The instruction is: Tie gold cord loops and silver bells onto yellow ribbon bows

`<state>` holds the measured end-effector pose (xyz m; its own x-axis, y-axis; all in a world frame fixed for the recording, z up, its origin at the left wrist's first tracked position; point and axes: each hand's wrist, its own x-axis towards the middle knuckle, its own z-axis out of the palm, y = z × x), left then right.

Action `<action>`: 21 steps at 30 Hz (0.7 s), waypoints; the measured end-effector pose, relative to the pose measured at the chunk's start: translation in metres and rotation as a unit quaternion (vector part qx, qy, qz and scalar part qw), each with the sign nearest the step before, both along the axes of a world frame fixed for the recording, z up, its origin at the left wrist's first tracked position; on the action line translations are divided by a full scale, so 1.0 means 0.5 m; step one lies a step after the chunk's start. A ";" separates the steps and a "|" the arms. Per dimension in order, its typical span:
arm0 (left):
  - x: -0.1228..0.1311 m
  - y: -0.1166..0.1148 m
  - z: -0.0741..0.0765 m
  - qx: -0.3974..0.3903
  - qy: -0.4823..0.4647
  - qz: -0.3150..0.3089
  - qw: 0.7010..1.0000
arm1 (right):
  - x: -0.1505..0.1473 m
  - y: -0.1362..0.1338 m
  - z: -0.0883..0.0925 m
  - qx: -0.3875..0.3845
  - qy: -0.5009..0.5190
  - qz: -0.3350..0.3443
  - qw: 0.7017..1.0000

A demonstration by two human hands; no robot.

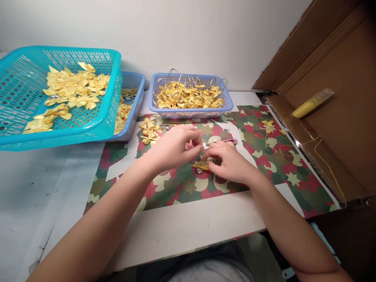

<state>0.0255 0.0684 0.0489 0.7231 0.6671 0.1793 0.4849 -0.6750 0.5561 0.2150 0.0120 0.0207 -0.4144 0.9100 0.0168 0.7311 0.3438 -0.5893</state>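
Note:
My right hand (pixel 229 161) is closed at the fingertips on a small yellow ribbon bow (pixel 196 165), held above the patterned mat. A shiny silver bead or bell (pixel 199 170) hangs at the bow's lower edge. My left hand (pixel 179 145) is up and to the left of it, thumb and forefinger pinched together. Whatever lies in that pinch is too thin to make out. Just beyond my right hand lies a pink-handled tool (pixel 232 141), partly hidden by the fingers. Several yellow bows (pixel 149 131) with gold stems rest on the mat past my left hand.
A turquoise basket (pixel 116 90) of yellow bows overlaps a blue basket (pixel 140 88) at left. Another blue basket (pixel 189 114), full of bows with gold wire loops, stands at the back. Cardboard (pixel 331 78) walls the right side, with a yellow tube (pixel 311 103) sticking out.

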 end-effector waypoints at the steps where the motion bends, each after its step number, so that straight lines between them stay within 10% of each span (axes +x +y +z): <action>1: 0.000 0.000 0.000 -0.001 0.000 -0.003 1.000 | -0.001 0.000 0.000 0.001 0.003 0.001 1.000; 21: -0.003 0.002 -0.004 0.018 0.009 -0.003 1.000 | -0.005 0.004 -0.005 -0.015 -0.020 0.009 1.000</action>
